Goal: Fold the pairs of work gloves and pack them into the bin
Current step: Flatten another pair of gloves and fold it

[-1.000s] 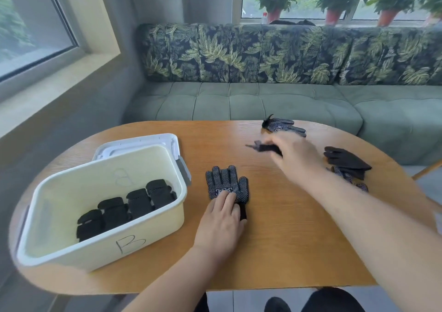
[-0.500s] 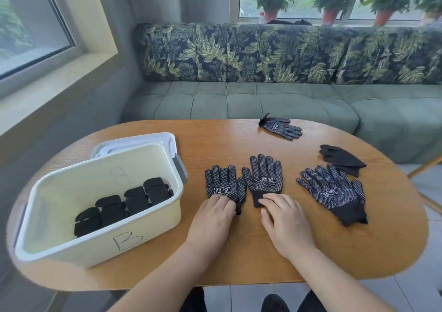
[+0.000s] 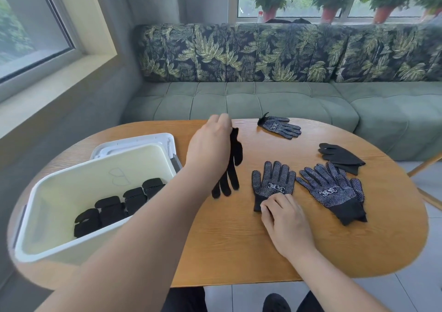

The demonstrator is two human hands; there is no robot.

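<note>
Head view: your left hand (image 3: 208, 149) pinches one black glove (image 3: 230, 168) by its cuff, hanging above the table (image 3: 227, 240). Your right hand (image 3: 284, 218) lies flat on the dotted glove (image 3: 272, 184). Lay the lifted glove neatly on top, fingers matching. The bin (image 3: 59, 216) waits on the left. Half a second ago, both gloves lay flat side by side.
</note>
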